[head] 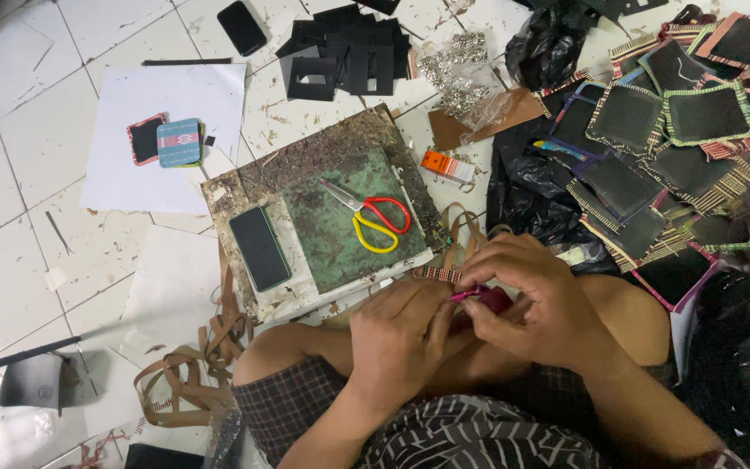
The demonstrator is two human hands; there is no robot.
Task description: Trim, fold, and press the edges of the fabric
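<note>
Near my lap, my left hand (pixel 401 334) and right hand (pixel 536 304) both pinch shut on a small magenta piece (pixel 479 298), best held firmly with fingertips close together, while farther off red-and-yellow scissors (pixel 373 217) lie on a worn green board (pixel 340 221).

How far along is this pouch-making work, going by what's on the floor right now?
A good way in, it seems. A heap of fabric-edged black pieces lies at the right, and one blue woven pouch sits finished on white paper. The left hand and right hand pinch a small magenta piece between them. The black card frames and brown strips look unused, and the scissors lie idle.
</note>
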